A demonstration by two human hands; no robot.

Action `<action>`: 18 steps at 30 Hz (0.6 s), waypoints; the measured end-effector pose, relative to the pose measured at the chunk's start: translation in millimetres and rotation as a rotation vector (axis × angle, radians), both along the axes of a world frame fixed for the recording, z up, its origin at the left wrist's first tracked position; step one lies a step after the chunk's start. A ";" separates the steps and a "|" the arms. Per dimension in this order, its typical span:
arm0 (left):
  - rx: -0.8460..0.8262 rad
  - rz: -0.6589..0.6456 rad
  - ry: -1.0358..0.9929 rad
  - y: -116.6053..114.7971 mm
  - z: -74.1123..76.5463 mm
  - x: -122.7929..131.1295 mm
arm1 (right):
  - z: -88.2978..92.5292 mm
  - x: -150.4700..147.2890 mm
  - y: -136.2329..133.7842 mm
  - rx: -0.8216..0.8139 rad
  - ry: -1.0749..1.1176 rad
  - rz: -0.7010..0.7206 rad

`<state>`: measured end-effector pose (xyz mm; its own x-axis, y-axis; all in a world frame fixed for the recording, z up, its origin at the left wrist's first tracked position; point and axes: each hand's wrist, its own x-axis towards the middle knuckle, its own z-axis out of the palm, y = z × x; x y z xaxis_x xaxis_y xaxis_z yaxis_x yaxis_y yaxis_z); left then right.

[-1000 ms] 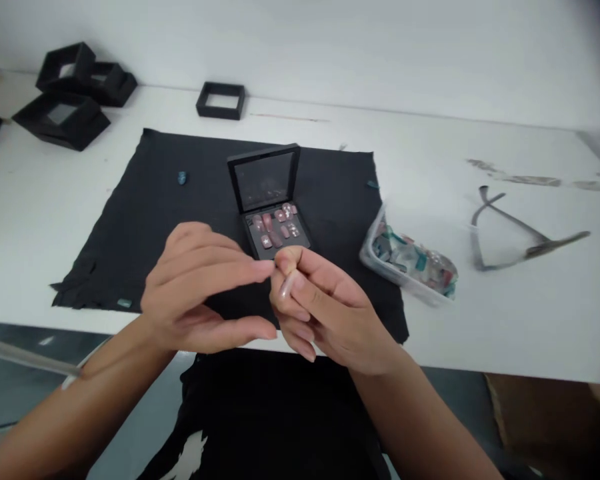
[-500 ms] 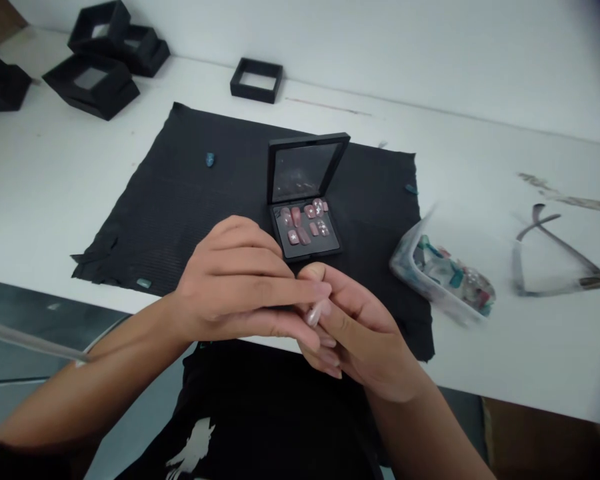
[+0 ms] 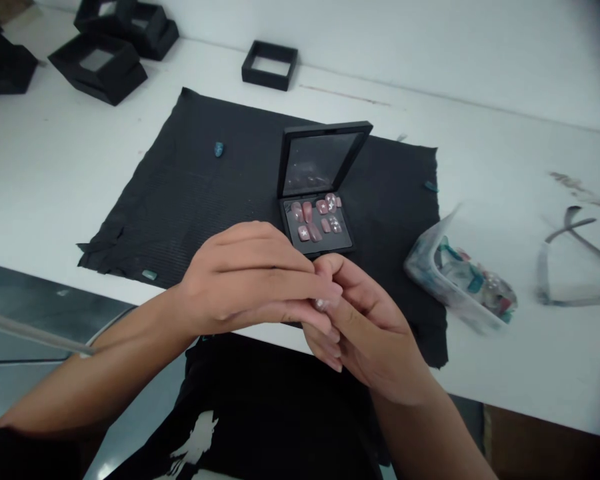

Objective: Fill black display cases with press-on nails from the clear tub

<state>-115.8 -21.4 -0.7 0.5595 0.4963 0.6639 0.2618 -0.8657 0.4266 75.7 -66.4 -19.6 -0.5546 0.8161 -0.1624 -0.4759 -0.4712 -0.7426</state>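
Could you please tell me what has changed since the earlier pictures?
The left hand has moved in against the right hand, its fingers closing about the small shiny nail piece; whether they grip it is hidden. The right hand still pinches that piece. The open case and its pink nails stayed on the black cloth.

A cloth [image 3: 170, 180] is lying on the table [image 3: 520, 380], and a case [image 3: 341, 244] is sitting on it, its lid [image 3: 325, 160] rising at the back and false nails [image 3: 314, 232] resting in its base. Before the case, the left hand [image 3: 253, 280] and right hand [image 3: 373, 327] are touching. A container [image 3: 423, 263] is standing at the cloth's right edge, with glasses [image 3: 543, 267] lying farther right. Behind the cloth, one frame [image 3: 269, 83] is resting; more frames [image 3: 103, 83] are standing far left.
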 end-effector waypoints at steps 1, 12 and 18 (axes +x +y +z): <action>0.013 0.006 0.001 -0.2 -0.6 0.1 | 0.0 0.1 0.1 0.001 -0.014 -0.006; 0.192 0.073 0.013 6.0 -10.1 -7.2 | -3.2 0.1 -3.1 0.082 -0.194 -0.107; 0.227 0.051 -0.022 9.7 -14.1 -7.6 | -4.7 0.5 -0.7 0.108 -0.212 -0.132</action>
<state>-123.4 -11.7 -14.8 0.5220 0.3598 0.7734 0.3005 -0.9261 0.2281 76.3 -67.1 -24.2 -0.4055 0.8978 -0.1716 -0.3568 -0.3283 -0.8746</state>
